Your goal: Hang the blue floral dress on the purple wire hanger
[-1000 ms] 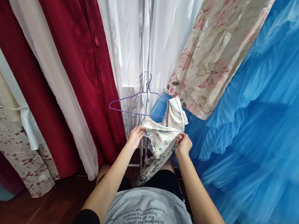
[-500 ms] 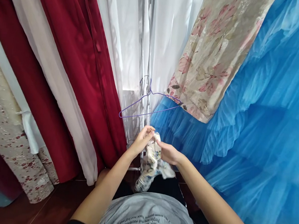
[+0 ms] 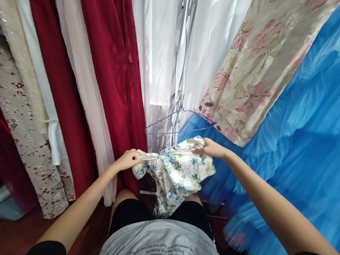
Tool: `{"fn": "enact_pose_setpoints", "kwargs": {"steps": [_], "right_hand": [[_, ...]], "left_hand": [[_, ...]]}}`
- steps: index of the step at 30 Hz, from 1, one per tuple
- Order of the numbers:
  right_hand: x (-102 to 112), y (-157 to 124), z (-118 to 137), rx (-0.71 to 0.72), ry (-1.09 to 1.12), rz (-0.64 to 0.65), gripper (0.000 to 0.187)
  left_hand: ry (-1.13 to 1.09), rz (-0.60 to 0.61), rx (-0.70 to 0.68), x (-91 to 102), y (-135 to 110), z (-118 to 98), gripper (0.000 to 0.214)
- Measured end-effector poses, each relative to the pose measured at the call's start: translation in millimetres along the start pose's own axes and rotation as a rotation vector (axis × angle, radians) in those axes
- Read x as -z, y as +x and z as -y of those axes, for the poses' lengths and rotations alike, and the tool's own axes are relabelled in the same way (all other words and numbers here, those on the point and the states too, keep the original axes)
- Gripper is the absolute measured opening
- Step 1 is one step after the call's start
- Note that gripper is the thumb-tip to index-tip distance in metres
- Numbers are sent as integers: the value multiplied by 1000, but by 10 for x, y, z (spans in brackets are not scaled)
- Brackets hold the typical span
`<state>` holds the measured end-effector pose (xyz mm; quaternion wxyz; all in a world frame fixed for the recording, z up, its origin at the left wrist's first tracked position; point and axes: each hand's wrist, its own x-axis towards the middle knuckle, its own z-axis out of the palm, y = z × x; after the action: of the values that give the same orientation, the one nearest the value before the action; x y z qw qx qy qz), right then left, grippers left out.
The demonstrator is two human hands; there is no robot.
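Observation:
A small white garment [image 3: 181,165] with a blue, green and yellow flower print is spread between my hands, its lower part hanging down over my lap. My left hand [image 3: 128,159] is closed on its left upper edge. At the right upper corner my right hand [image 3: 212,147] grips the cloth, with some fingers hidden behind it. Just beyond the garment hangs a thin purple hanger [image 3: 179,122], bare, hooked on a metal stand [image 3: 179,65]. Neither hand touches the hanger.
Long dark red cloth [image 3: 111,79] and a pale pink length [image 3: 82,81] hang at the left. White cloth [image 3: 159,44] hangs behind the stand. To the right are a beige floral garment [image 3: 260,67] and blue tulle [image 3: 312,154]. A pale blue basin [image 3: 2,204] stands on the floor, lower left.
My hands have moved apart, left and right, and the bunched garment has opened out between them. The view has shifted a little to the left.

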<state>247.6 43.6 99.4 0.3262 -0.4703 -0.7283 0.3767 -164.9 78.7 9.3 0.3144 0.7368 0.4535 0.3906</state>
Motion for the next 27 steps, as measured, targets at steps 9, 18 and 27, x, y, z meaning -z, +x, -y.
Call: {"fn": "enact_pose_setpoints", "kwargs": {"steps": [9,18,27], "right_hand": [[-49,796,-363,197,-166,-497,23],[-316,366,-504,289,-146,-574,32],[569,48,-446,208,-325,-977,50]], "left_hand": [[80,-218,-269,293,943,-631,16],[279,-292,-617,-379,1252,-1227,8],[217,-350,-599,-418,1215,-1151,6]]}}
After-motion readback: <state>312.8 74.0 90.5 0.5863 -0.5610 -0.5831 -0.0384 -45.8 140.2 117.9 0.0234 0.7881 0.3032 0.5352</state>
